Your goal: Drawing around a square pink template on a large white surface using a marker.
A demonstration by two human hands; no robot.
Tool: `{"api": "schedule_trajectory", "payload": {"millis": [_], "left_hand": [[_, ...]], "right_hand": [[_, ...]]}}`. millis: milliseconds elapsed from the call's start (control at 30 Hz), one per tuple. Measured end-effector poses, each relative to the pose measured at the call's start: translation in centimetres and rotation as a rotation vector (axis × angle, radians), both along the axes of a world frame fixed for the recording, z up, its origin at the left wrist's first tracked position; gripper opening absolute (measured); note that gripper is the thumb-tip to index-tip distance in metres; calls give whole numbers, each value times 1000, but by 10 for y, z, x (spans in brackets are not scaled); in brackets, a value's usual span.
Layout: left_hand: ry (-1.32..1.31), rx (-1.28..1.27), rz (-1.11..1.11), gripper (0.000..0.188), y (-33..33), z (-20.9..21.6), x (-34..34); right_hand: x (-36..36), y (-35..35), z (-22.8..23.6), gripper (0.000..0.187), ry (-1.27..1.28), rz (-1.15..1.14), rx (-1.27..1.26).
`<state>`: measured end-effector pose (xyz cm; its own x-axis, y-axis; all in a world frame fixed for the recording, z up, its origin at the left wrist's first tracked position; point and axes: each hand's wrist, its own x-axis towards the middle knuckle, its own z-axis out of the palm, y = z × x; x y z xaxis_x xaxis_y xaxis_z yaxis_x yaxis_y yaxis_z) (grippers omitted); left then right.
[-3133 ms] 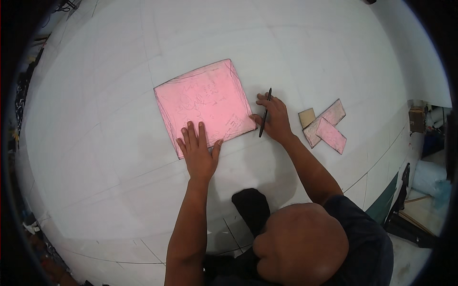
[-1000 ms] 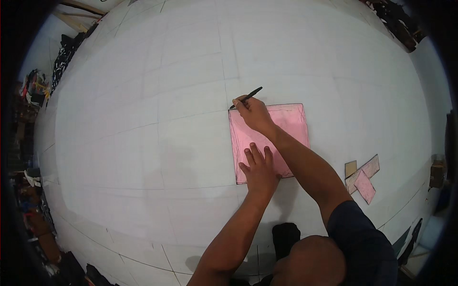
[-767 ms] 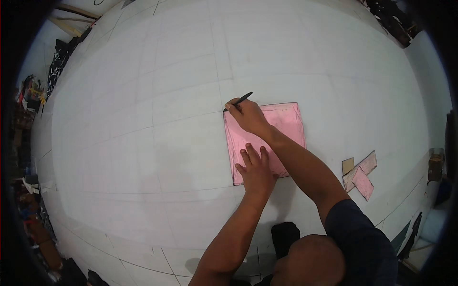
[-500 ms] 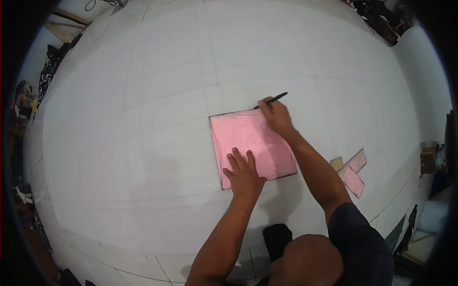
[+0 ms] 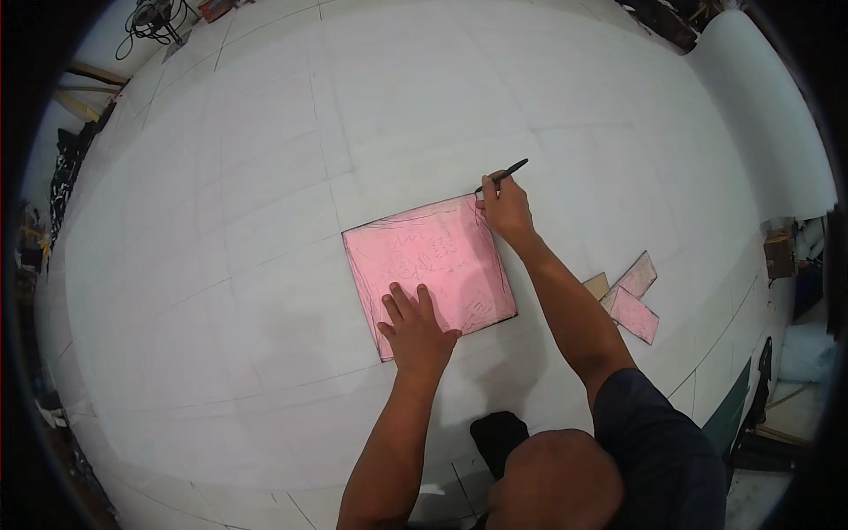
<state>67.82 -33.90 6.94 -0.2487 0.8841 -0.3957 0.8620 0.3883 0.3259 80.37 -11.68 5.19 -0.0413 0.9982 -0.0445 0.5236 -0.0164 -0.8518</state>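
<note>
A square pink pattern piece (image 5: 442,265) with dark edges and faint scribbled marks lies flat on a wide white sheet (image 5: 265,177). My left hand (image 5: 417,334) rests on its near left part, fingers spread and pressing down. At the far right corner, my right hand (image 5: 508,212) grips a black pen (image 5: 514,168). The pen slants up to the right, and its tip meets the corner of the pink piece. A dark line runs along the far edge beside it.
Several small pink and tan pieces (image 5: 632,305) overlap on the sheet to the right. A large white roll (image 5: 764,132) lies at the far right, with a brown box (image 5: 779,252) near its end. Cables (image 5: 155,22) sit at the far left corner. Long thin lines cross the sheet.
The view has shifted and turned slightly, so the pink piece appears farther left. My right hand with the pen has reached the piece's far right corner; my left hand stays planted.
</note>
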Motion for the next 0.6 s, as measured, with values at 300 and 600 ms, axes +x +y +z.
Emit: {"api": "schedule_trajectory", "payload": {"millis": [300,600], "left_hand": [[41,-9,-36,104,0,-2,-1],[67,14,-57,101,0,-3,0]], "right_hand": [[-20,-10,-4,18,-403,223,471],[-150,-60,-17,14,-387,620,678]]}}
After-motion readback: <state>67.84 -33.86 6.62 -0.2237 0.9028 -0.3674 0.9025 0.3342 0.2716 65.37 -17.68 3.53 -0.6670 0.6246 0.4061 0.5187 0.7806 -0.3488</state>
